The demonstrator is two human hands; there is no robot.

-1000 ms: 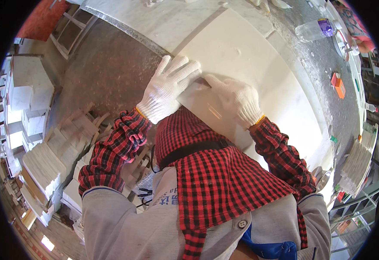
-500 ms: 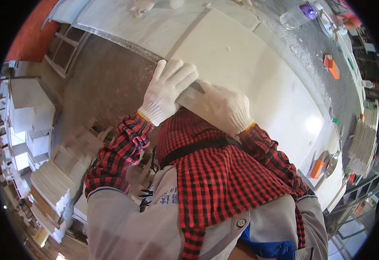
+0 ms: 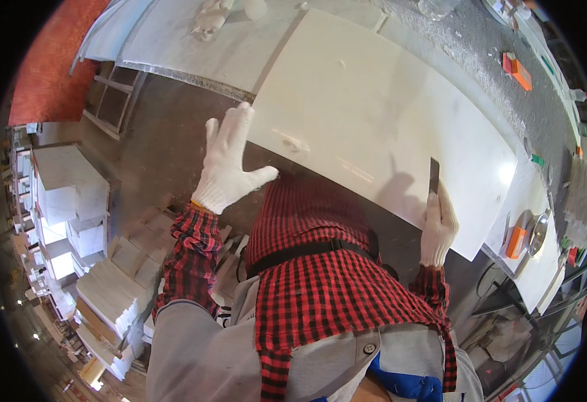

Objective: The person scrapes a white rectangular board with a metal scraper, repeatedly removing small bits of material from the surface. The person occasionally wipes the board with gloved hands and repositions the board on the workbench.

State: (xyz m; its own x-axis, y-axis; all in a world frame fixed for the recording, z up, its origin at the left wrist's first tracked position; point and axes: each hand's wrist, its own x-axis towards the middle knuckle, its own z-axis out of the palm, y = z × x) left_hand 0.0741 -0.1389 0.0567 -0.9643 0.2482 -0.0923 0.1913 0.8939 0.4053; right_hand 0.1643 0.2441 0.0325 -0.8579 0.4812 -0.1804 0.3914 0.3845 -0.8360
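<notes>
- At the slab's left end, left hand (image 3: 225,159) raised, holding nothing; fingers extended upward, thumb stuck out to the right. Fingertips just beside the slab's edge; cannot tell whether they touch.
- Near the slab's right corner, right hand (image 3: 439,224) closed around a flat dark blade (image 3: 434,175), tip pointing up and away from the body. Fingers mostly folded out of sight; cannot tell whether blade meets slab.
- Slab (image 3: 374,100): white, glossy, lying flat on the tabletop (image 3: 471,67), long near edge in front of the apron (image 3: 333,288). Shadow falls on it left of the right hand.
- Both forearms in checked red-black sleeves, reaching up from below, spread well apart.
- Clear bottle (image 3: 437,7) cut off by the upper edge. Pale crumpled item (image 3: 207,23) at upper left, hard to make out.
- Orange box (image 3: 521,76) at far right of the tabletop; any print on it too small to read.
- Shirt (image 3: 199,348) grey; a scrap of lettering beside the apron, too little showing to read.
</notes>
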